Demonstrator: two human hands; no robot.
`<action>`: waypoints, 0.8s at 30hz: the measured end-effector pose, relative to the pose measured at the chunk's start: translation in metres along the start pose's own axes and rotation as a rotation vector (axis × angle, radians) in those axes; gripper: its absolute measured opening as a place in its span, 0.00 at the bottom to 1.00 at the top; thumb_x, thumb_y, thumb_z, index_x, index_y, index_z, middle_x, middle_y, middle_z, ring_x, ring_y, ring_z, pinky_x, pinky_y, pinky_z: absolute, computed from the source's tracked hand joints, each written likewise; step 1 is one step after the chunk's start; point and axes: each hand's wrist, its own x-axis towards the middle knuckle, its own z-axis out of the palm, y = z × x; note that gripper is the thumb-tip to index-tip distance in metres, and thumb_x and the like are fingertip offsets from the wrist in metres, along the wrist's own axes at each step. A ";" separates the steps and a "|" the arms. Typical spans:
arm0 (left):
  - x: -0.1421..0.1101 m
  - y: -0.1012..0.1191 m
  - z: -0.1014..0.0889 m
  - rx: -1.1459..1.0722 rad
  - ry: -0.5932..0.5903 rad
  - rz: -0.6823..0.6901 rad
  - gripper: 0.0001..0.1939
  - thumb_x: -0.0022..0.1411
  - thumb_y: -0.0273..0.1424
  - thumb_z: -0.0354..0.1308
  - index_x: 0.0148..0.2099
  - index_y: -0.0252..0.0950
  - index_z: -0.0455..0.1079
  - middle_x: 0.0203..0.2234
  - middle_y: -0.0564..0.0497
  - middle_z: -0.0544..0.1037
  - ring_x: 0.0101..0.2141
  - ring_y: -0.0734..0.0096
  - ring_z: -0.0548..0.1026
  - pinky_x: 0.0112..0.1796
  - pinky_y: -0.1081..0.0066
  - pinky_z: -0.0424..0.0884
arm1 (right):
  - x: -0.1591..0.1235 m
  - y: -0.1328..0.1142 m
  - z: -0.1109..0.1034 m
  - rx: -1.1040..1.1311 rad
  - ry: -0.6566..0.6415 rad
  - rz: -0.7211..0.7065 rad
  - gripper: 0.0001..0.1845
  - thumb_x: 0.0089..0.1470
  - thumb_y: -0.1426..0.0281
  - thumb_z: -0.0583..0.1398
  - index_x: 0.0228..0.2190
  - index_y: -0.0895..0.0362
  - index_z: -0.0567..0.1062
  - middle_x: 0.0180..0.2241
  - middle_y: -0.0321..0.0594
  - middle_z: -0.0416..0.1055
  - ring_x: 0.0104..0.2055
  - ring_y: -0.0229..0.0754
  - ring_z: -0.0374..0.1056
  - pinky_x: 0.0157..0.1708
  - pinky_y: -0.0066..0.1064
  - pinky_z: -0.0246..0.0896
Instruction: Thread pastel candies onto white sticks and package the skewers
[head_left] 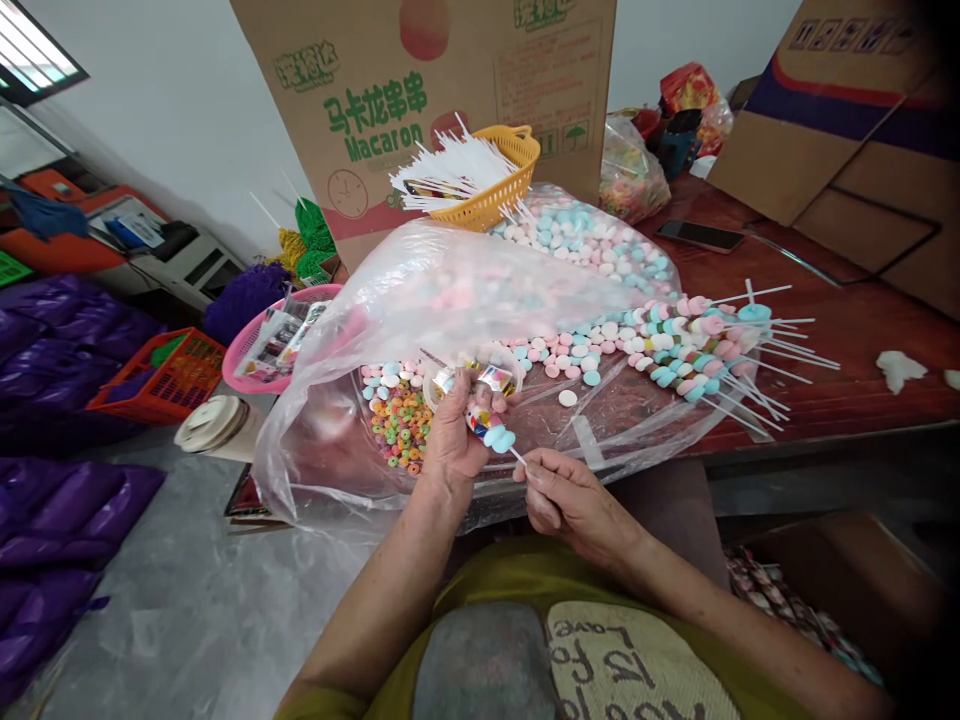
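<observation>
A candy skewer (499, 440) with blue discs near its lower end is between my two hands. My left hand (456, 435) is closed around its upper part, where a colourful wrapped piece shows. Lower down, my right hand (559, 490) pinches the white stick end. Just behind my left fingers is a small round tub (517, 368) with shiny wrapped pieces, partly hidden. Ring-shaped candies (401, 428) in green, orange and red lie left of my left hand. Pink, white and blue candy discs (562, 350) are spread beyond the hands. Finished-looking skewers (690, 345) are piled at the right.
A yellow basket (499, 195) of white sticks stands before a large carton (300, 120). Clear plastic sheeting (420, 290) covers part of the table. At left are a pink basket (232, 365) and a lidded cup (217, 430). A phone (700, 236) lies at right.
</observation>
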 end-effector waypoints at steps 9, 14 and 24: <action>0.002 -0.003 0.004 0.033 0.454 -0.200 0.18 0.64 0.41 0.46 0.25 0.36 0.58 0.15 0.54 0.66 0.20 0.69 0.71 0.26 0.66 0.70 | 0.005 0.003 -0.030 -1.556 0.373 -0.790 0.13 0.57 0.75 0.49 0.24 0.58 0.70 0.18 0.38 0.64 0.22 0.37 0.57 0.25 0.31 0.46; 0.001 0.006 0.004 -0.021 0.326 -0.127 0.15 0.60 0.41 0.53 0.31 0.34 0.65 0.22 0.50 0.72 0.25 0.67 0.74 0.27 0.69 0.70 | 0.001 -0.001 -0.032 -1.389 0.327 -0.677 0.12 0.58 0.72 0.49 0.27 0.58 0.69 0.19 0.37 0.66 0.21 0.36 0.58 0.23 0.29 0.48; 0.004 0.007 -0.004 -0.043 0.189 0.038 0.15 0.60 0.42 0.53 0.29 0.36 0.65 0.15 0.60 0.63 0.16 0.81 0.64 0.28 0.74 0.71 | -0.004 -0.008 -0.011 -0.615 0.060 -0.141 0.15 0.60 0.63 0.47 0.30 0.57 0.67 0.13 0.27 0.58 0.17 0.33 0.56 0.21 0.24 0.53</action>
